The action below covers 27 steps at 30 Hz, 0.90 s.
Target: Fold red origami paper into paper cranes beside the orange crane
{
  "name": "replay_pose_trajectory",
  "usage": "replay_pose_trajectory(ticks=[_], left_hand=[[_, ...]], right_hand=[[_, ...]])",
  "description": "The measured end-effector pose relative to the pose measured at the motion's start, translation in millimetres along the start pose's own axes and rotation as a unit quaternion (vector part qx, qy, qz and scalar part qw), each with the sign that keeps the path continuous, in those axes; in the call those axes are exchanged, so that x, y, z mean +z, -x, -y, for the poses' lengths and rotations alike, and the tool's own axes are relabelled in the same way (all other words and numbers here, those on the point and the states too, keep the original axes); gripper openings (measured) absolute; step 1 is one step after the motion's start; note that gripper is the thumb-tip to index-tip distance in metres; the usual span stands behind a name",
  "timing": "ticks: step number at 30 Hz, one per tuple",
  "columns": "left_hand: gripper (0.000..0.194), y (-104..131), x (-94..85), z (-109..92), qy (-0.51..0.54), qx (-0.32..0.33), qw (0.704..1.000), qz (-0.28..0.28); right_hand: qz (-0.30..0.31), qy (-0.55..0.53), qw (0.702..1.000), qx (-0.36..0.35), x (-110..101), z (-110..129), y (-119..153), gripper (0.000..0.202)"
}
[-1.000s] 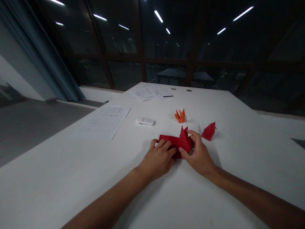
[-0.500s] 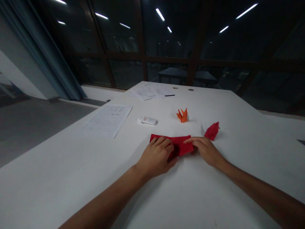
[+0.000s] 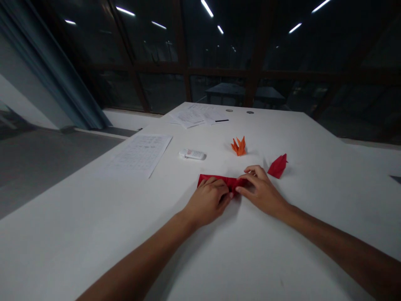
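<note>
A folded sheet of red paper (image 3: 231,182) lies on the white table in front of me. My left hand (image 3: 207,201) rests over its left half, fingers curled onto it, covering much of the near side. At the right end my right hand (image 3: 262,191) closes thumb and fingers on the paper's edge, hiding that corner. Just right of this hand stands a red folded-paper figure (image 3: 277,166). Beyond the paper sits an orange origami figure (image 3: 239,146) with pointed tips.
A small white oblong object with print (image 3: 192,154) lies beyond my left hand. Farther left is a printed sheet (image 3: 140,154). Loose papers (image 3: 191,116), a black pen-like stick (image 3: 222,121) and two round discs are near the table's far edge, before dark windows.
My right hand has shifted slightly left and curled round the paper's right end, which now looks narrower and folded in. The left hand stays on the paper. The view has tilted slightly.
</note>
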<state>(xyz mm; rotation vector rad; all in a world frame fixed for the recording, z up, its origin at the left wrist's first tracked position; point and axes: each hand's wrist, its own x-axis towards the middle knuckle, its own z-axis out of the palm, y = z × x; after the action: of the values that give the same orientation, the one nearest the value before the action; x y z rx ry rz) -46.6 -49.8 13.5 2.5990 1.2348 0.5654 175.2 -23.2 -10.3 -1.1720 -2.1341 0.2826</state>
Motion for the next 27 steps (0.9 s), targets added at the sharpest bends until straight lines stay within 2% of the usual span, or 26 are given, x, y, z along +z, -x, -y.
replay_pose_trajectory(ticks=[2,6,8,10,13,18,21,24,27], left_hand=[[0.023,-2,4.5,-4,0.0,-0.014,1.0,-0.01],[0.007,-3,12.0,-9,0.004,-0.057,0.997,-0.048],[0.013,-2,14.0,-9,0.019,-0.073,0.994,-0.073],[0.014,-1,14.9,-7,0.024,-0.061,0.995,-0.073],[0.006,0,14.1,-3,0.014,-0.025,0.999,-0.041],[0.011,1,6.7,6,0.016,0.009,1.0,0.005],[0.022,2,2.1,9,-0.012,0.017,1.0,0.007],[0.031,4,0.4,9,-0.042,0.001,0.999,-0.017],[0.03,4,1.4,8,-0.041,-0.009,0.999,-0.018]], right_hand=[[0.0,0.038,0.999,-0.002,6,-3,2,0.033],[0.004,0.067,0.998,0.019,10,-5,3,0.064],[0.026,0.077,0.997,0.013,9,-4,3,0.059],[0.063,0.087,0.994,-0.004,7,-3,3,0.046],[0.092,0.088,0.992,-0.009,7,-3,3,0.037],[0.082,0.056,0.993,0.059,3,-7,-3,0.036],[0.129,0.005,0.987,0.098,-4,-7,-7,0.034],[0.19,-0.093,0.968,0.137,-10,-5,-8,0.022],[0.162,-0.144,0.965,0.146,-11,-3,-8,0.014]])
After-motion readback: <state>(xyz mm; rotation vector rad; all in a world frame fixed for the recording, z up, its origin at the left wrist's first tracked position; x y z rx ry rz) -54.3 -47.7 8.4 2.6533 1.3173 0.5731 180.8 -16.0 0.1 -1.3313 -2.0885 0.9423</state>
